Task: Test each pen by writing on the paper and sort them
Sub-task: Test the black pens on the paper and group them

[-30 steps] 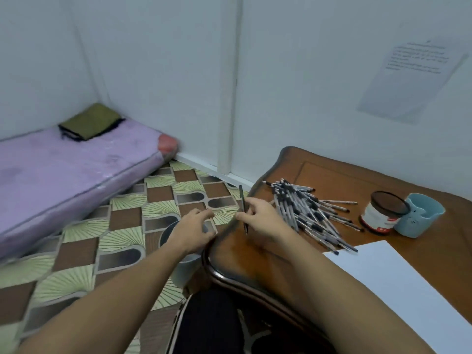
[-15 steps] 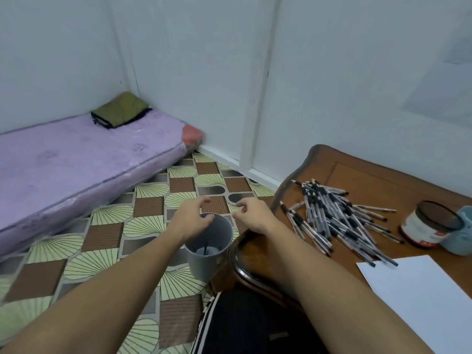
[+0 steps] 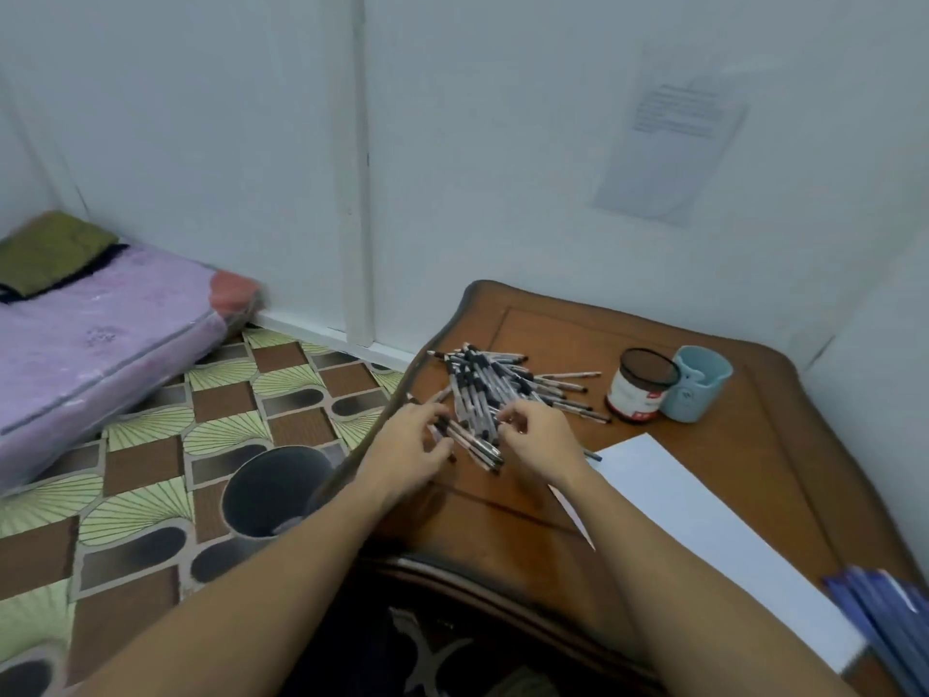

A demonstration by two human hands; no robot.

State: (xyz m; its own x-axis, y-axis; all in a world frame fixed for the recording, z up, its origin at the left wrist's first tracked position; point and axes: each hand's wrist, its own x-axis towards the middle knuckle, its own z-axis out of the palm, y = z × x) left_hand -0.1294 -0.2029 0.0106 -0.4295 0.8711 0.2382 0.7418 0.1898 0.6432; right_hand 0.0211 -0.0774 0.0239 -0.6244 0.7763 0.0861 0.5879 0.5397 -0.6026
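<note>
A heap of black-and-white pens [image 3: 482,384] lies on the wooden table [image 3: 729,470] near its left edge. My left hand [image 3: 417,445] rests with spread fingers on the pens at the heap's near-left side. My right hand [image 3: 538,440] is at the near-right side, its fingertips curled onto a pen there. A white sheet of paper [image 3: 704,535] lies to the right of my right forearm. On the floor left of the table stands a grey cup [image 3: 274,490]; what is inside it is unclear.
A white jar with a dark lid [image 3: 638,389] and a light-blue cup [image 3: 696,382] stand behind the paper. Blue items [image 3: 890,611] lie at the table's right front. A purple mattress [image 3: 100,334] lies on the patterned floor at the left.
My right hand held a pen at the table edge, then both hands were over the grey cup with a pen in it. Both hands have now moved right onto the pen heap.
</note>
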